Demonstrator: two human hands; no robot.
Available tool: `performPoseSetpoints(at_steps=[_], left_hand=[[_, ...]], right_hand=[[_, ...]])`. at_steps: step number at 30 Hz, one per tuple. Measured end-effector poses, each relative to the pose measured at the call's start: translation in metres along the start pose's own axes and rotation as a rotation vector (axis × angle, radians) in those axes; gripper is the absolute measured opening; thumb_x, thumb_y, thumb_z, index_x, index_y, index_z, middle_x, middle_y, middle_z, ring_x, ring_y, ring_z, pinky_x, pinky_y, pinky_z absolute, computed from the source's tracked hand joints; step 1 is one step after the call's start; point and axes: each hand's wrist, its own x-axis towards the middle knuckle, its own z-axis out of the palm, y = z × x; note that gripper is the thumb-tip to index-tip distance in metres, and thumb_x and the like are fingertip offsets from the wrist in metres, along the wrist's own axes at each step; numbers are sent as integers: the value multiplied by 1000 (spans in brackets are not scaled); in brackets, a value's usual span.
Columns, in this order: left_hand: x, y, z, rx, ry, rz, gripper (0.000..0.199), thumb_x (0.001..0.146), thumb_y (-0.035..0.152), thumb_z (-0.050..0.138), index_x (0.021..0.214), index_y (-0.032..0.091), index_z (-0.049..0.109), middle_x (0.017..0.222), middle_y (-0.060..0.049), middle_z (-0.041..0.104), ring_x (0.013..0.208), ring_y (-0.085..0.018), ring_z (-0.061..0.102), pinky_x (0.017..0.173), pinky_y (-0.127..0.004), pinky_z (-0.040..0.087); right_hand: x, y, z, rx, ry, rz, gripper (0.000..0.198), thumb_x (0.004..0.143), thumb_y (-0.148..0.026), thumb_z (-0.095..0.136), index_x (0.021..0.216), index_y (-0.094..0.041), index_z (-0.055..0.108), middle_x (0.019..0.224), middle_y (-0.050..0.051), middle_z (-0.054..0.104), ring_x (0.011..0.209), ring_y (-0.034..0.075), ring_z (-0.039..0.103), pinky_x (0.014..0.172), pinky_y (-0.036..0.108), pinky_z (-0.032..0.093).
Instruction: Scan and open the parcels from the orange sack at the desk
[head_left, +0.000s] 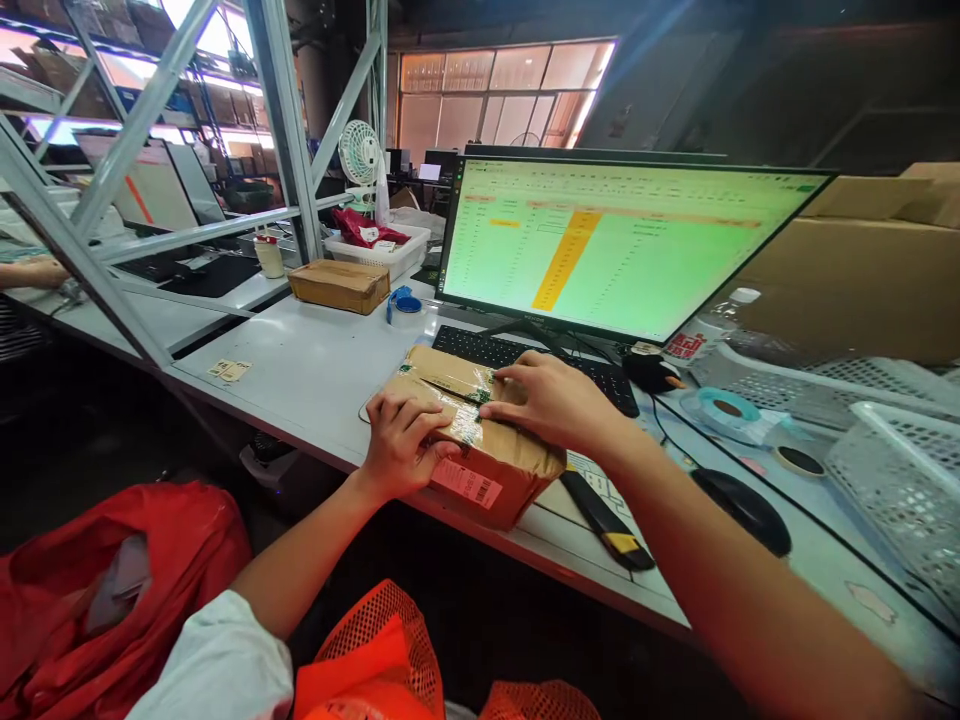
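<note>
A taped cardboard box rests at the desk's front edge, a pink barcode label on its near side. Its top has a slit along the flaps, under clear tape with green print. My left hand is closed round the box's near left corner, fingers on top and thumb on the side. My right hand has thumb and fingers on the top flap, gripping near the slit. Beside the box, a black and yellow utility knife lies on the desk.
Behind the box stand a keyboard and a lit monitor. A smaller carton and a blue tape roll are at the left. On the right are a mouse and white baskets. A red bag lies below left.
</note>
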Motion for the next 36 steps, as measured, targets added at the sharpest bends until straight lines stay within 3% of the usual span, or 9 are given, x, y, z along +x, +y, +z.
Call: performPoseSetpoints(at_steps=[5,10,17,20,23,26,29,34,36], left_hand=[[2,1,0,1,-12,-2,23,93,45,72,107,27,73,111,-5,77,108,-26,61,99,-45,36],[10,7,4,3,1,-30,22,95,45,70,105,26,73,111,-5,77,108,-26,62,99,-45,37],[14,13,17,34,65,-43,20,96,41,70,106,24,72,110,-6,77,106,-26,63,98,-45,36],[3,17,14,76,54,-45,22,95,44,70,103,24,73,110,-7,78,104,-27,63,96,-46,36],[-3,20,-3,65,14,-20,21,94,43,72,104,25,73,111,-8,77,107,-28,62,97,-46,38],[17,17,-24,30,-168,-7,22,97,43,68,108,25,73,111,-7,76,107,-27,63,95,-44,43],[67,6,-34,55,-434,6,35,97,53,66,115,23,71,115,-8,74,108,-27,64,91,-41,48],[150,-5,-31,107,-1006,53,56,73,65,84,107,22,72,110,-7,75,98,-28,69,75,-35,50],[155,5,-35,172,-1005,76,57,65,60,91,101,21,70,101,-6,74,87,-27,69,67,-34,48]], right_hand=[[16,-26,-8,-302,-187,-2,52,102,-59,54,127,-17,72,107,17,76,97,33,73,73,35,47],[12,-31,-8,-397,-170,47,47,109,-50,42,128,-15,66,100,21,77,93,35,75,67,33,44],[23,-25,2,-304,-19,73,44,112,-34,28,119,-12,66,107,21,76,99,35,74,68,34,40],[50,-9,-4,-227,76,201,51,112,-33,23,126,-10,66,114,25,73,107,36,70,75,36,43],[84,13,-3,-62,4,256,45,110,-33,35,127,-9,69,127,26,69,115,35,66,84,36,45],[106,29,13,73,-190,175,39,107,-32,46,110,-10,79,112,17,76,100,25,69,81,29,46],[113,37,33,125,-280,152,45,107,-37,46,100,-9,81,93,14,78,85,21,68,74,27,46],[113,41,41,118,-299,188,47,108,-37,45,111,-6,80,103,17,77,89,22,68,75,28,45],[114,41,40,113,-295,199,46,107,-37,45,113,-7,80,106,17,77,89,22,68,76,28,45]])
